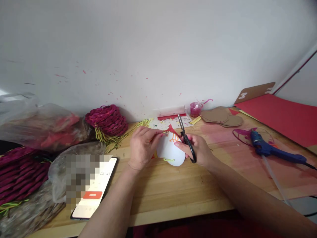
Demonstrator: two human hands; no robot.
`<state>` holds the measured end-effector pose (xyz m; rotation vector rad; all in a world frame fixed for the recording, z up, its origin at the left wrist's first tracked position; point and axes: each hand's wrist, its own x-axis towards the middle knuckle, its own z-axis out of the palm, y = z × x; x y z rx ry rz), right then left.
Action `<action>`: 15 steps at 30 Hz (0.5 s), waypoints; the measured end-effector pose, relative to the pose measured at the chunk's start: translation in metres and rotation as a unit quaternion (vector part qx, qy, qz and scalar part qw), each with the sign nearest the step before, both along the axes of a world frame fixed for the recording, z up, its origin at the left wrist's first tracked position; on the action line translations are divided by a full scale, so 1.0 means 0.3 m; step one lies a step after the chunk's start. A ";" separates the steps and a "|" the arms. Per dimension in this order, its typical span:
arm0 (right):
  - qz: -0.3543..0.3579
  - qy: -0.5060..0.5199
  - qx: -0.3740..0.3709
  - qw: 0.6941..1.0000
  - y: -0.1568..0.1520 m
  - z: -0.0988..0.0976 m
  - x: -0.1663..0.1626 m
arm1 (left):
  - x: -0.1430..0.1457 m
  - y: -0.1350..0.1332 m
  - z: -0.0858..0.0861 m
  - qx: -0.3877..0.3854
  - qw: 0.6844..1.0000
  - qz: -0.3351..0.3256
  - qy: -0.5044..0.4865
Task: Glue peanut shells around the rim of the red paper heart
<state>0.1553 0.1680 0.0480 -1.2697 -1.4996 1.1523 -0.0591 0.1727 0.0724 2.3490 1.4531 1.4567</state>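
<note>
A white rounded card [170,152], shaped somewhat like a heart, is held up over the wooden table. It has orange marks near its top and a bit of yellow-green yarn at its lower edge. My left hand [143,145] is closed in a pinch at the card's upper left edge; what lies between the fingertips is hard to see. In my right hand [198,148] are black-handled scissors [187,142], blades pointing up and away. The right thumb also presses on the card's face. Behind the card, a red paper piece [170,128] shows.
A lit phone [109,172] lies by my left forearm, near plastic bags [37,122] and bundled magenta cord [106,119]. Along the wall stand a pink cup [195,109] and brown card shapes [215,115]. A blue glue gun [274,150] and red sheets [279,115] lie right.
</note>
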 end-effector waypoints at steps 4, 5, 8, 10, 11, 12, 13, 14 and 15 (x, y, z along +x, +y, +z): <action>-0.047 0.014 0.049 0.998 0.002 -0.015 -0.003 | 0.033 -0.017 -0.026 0.030 0.999 -0.035 0.018; -0.061 0.013 0.066 0.996 0.004 -0.020 -0.001 | 0.041 -0.019 -0.035 0.007 0.999 -0.046 -0.002; -0.101 -0.005 0.116 0.988 0.012 -0.032 0.009 | 0.057 -0.022 -0.055 -0.130 0.985 -0.069 -0.085; -0.121 -0.026 0.150 0.981 0.014 -0.034 0.017 | 0.058 -0.016 -0.059 -0.225 0.963 -0.086 -0.125; -0.128 -0.038 0.167 0.977 0.013 -0.033 0.019 | 0.057 -0.011 -0.060 -0.259 0.950 -0.091 -0.146; -0.134 -0.051 0.183 0.973 0.011 -0.030 0.021 | 0.056 -0.003 -0.061 -0.281 0.939 -0.090 -0.179; -0.138 -0.066 0.198 0.968 0.007 -0.025 0.021 | 0.055 0.005 -0.063 -0.293 0.925 -0.084 -0.228; -0.141 -0.081 0.214 0.963 0.002 -0.020 0.020 | 0.057 0.013 -0.067 -0.299 0.905 -0.072 -0.292; -0.143 -0.097 0.228 0.958 -0.004 -0.014 0.018 | 0.061 0.020 -0.073 -0.301 0.880 -0.055 -0.364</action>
